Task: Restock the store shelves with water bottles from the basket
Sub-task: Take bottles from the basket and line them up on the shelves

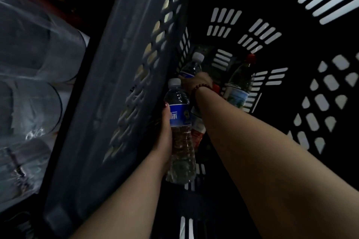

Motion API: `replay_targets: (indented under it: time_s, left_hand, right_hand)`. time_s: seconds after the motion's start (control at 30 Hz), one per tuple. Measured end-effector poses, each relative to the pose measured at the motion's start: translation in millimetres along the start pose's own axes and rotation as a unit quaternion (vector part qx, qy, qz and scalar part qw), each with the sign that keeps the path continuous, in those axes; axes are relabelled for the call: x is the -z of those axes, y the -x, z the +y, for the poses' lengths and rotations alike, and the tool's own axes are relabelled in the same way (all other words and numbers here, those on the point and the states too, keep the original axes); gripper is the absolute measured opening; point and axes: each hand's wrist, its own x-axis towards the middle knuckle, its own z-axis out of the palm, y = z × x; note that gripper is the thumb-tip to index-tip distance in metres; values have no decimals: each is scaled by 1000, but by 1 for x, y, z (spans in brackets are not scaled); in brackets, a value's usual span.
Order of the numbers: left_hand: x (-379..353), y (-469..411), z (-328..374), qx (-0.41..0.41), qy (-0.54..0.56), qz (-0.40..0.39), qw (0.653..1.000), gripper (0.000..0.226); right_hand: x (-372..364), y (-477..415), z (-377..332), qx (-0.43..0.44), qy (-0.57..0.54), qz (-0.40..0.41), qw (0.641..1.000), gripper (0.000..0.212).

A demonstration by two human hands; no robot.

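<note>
Restocking incomplete: my left hand [165, 134] grips one blue-label bottle [180, 120] against the left wall of the basket [120, 64], my right hand [199, 81] curls round a second bottle [192, 66] deeper in, a red-capped bottle [240, 81] remains, none yet shelved.

1. The basket [252, 6] is closed in by its slotted left wall [124, 75] and its perforated right wall [320, 99]. Most of the room between them is taken up by two forearms.
2. The strip along the left wall is filled by the left hand [165, 136] and the blue-labelled bottle [180, 128] gripped in it.
3. Deeper in, the far left corner is blocked by a second bottle [191, 68], over which the right hand [200, 81] is laid.
4. A red-capped bottle [240, 83] stands right of that hand. Dark free room is seen between it and the right wall.
5. A red-labelled bottle [197, 132] is wedged under the right forearm.
</note>
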Motion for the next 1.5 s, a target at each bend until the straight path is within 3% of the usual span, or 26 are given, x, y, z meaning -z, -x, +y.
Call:
replay_targets:
  time_s: [0.1,0.23,0.37,0.5,0.63,0.77,0.9,1.0,1.1,1.23,1.3,1.4,1.5]
  left_hand:
    - [-1,-1,5,8,8,-3,1000,76]
    - [-2,4,6,-11,7,14,1000,76]
    - [-7,21,8,-21,16,3,1000,74]
    - [-20,62,16,-30,26,-3,999,77]
    - [-24,124,33,-34,-39,-57,997,78]
    - [-32,211,72,-68,-127,-87,986,99]
    - [-32,300,118,-162,-134,-71,975,71]
    - [-28,359,143,-179,-134,-91,970,89]
    - [-25,406,156,-269,-141,-45,952,45]
    - [-23,460,156,-326,-118,-12,938,27]
    - [-21,482,145,-346,-105,6,932,25]
    - [-15,518,117,-353,-73,35,932,31]
    - [-8,556,77,-354,-11,80,932,52]
  right_hand:
    - [-5,-1,7,-7,-40,0,999,67]
    - [-3,7,18,-15,-218,11,976,69]
    - [8,30,23,30,-247,2,968,74]
    - [39,69,16,54,-319,-5,946,62]
    - [98,132,-7,122,-333,11,935,57]
    - [166,215,-32,183,-349,10,919,42]
    - [220,316,-50,203,-372,13,906,41]
    - [242,391,-65,206,-401,5,893,42]
    - [250,450,-79,218,-441,-13,870,32]
    - [250,503,-92,238,-446,-50,861,11]
    - [254,524,-93,243,-431,-68,866,4]
    - [264,557,-87,259,-384,-107,880,15]
    - [274,587,-73,296,-325,-149,886,11]
